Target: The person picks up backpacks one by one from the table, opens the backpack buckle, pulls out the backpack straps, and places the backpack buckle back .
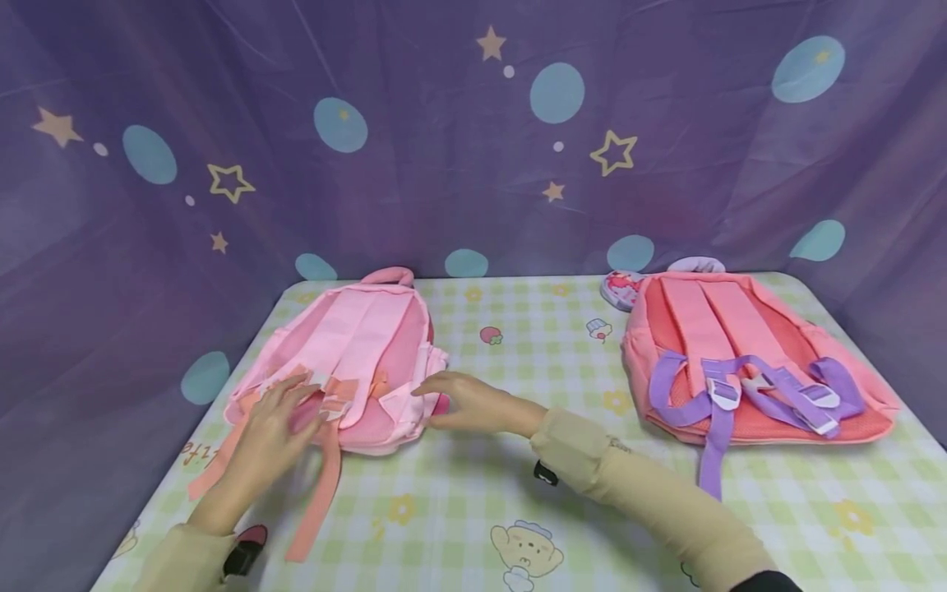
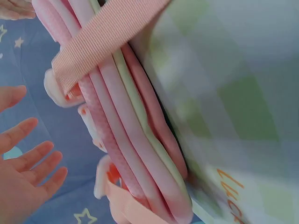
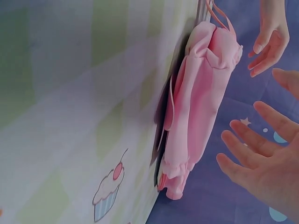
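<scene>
A light pink backpack [image 1: 395, 329] lies straps-up on the left of the table, its handle toward the back. Peach webbing straps [image 1: 320, 497] trail from its lower end over the cloth, with white buckles [image 2: 60, 88] showing from the side. Over the lower left part of the bag hovers my left hand [image 1: 270, 432], fingers spread and nothing in them. My right hand [image 1: 473, 404] is beside the bag's lower right side, fingers extended and parted. In the right wrist view that hand [image 3: 266, 163] stands apart from the bag's side [image 3: 201, 107].
On the right lies a coral backpack [image 1: 666, 329] with purple straps [image 1: 716, 448] and white buckles. A small round pouch [image 1: 621, 289] sits by its top. A green checked cloth [image 1: 533, 370] covers the table; a purple curtain [image 1: 444, 164] hangs behind.
</scene>
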Tool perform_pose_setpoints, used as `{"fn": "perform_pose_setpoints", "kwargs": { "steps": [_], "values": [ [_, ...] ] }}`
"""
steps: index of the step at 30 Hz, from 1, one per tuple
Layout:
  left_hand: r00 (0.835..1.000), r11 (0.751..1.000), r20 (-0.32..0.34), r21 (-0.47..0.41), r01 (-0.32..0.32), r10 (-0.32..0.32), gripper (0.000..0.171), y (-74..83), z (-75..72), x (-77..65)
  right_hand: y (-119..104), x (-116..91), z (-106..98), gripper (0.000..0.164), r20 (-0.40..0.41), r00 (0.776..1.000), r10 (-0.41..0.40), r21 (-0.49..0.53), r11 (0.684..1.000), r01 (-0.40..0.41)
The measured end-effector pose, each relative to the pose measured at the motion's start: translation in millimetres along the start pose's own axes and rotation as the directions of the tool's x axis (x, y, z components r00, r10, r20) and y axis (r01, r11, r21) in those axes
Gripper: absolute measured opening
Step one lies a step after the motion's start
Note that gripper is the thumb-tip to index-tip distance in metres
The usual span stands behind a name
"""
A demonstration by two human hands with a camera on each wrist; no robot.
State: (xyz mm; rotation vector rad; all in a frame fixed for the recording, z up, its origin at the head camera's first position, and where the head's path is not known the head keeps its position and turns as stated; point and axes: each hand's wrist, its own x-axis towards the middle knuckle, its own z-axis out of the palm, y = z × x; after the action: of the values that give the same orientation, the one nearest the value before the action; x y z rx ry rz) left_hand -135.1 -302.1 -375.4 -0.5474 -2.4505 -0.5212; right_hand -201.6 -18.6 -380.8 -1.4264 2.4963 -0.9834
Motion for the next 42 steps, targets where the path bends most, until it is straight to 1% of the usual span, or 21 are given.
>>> {"fn": "perform_pose_setpoints", "kwargs": {
  "steps": [2, 4, 7, 12, 15, 18, 22, 28, 33, 35, 37, 42],
  "values": [
    [1.000, 1.000, -0.001, -0.002, 0.021, -0.021, 0.039, -4.3, -1.9, -1.7, -1, 3, 2, 0.040, 0.001, 1.000, 0.002, 0.010, 1.000, -0.002],
    [0.998, 0.998, 0.013, -0.004, 0.059, -0.059, 0.040, -7.5, -4.3, -3.1, -2, 6, 4, 0.041, 0.007, 1.000, 0.015, 0.023, 1.000, -0.015],
    [0.995, 0.995, 0.026, 0.000, 0.098, -0.098, 0.042, -13.1, -7.5, -4.9, -5, 11, 6, 0.043, 0.023, 0.999, 0.031, 0.023, 0.999, -0.032],
    [0.984, 0.985, 0.044, 0.027, 0.170, -0.171, 0.043, -22.7, -11.5, -8.9, -9, 16, 9, 0.045, 0.039, 0.999, 0.030, 0.019, 0.999, -0.031],
    [0.976, 0.977, 0.050, 0.029, 0.210, -0.211, 0.044, -27.4, -12.3, -10.9, -10, 19, 12, 0.046, 0.047, 0.998, 0.044, 0.036, 0.998, -0.046],
    [0.972, 0.973, 0.051, 0.030, 0.229, -0.230, 0.044, -31.6, -12.1, -12.5, -11, 22, 16, 0.047, 0.057, 0.997, 0.053, 0.043, 0.998, -0.056],
    [0.968, 0.969, 0.056, 0.044, 0.243, -0.245, 0.045, -36.5, -12.1, -14.3, -9, 26, 21, 0.047, 0.063, 0.997, 0.038, 0.021, 0.999, -0.040],
    [0.970, 0.971, 0.055, 0.052, 0.233, -0.236, 0.044, -44.6, -13.0, -15.7, -4, 32, 28, 0.048, 0.071, 0.997, 0.031, 0.002, 1.000, -0.031],
    [0.965, 0.967, 0.071, 0.057, 0.249, -0.253, 0.043, -48.5, -14.2, -15.3, -3, 36, 29, 0.049, 0.079, 0.996, 0.041, -0.021, 0.999, -0.039],
    [0.958, 0.962, 0.091, 0.064, 0.266, -0.271, 0.041, -49.6, -14.9, -15.0, -3, 36, 29, 0.050, 0.083, 0.995, 0.048, -0.026, 0.999, -0.046],
    [0.947, 0.954, 0.120, 0.073, 0.291, -0.298, 0.040, -50.4, -15.8, -15.0, -3, 37, 29, 0.050, 0.090, 0.995, 0.053, -0.024, 0.998, -0.051],
    [0.900, 0.926, 0.215, 0.106, 0.363, -0.378, 0.041, -49.7, -18.2, -15.2, -3, 38, 29, 0.047, 0.099, 0.994, 0.056, -0.050, 0.997, -0.051]
  ]
}}
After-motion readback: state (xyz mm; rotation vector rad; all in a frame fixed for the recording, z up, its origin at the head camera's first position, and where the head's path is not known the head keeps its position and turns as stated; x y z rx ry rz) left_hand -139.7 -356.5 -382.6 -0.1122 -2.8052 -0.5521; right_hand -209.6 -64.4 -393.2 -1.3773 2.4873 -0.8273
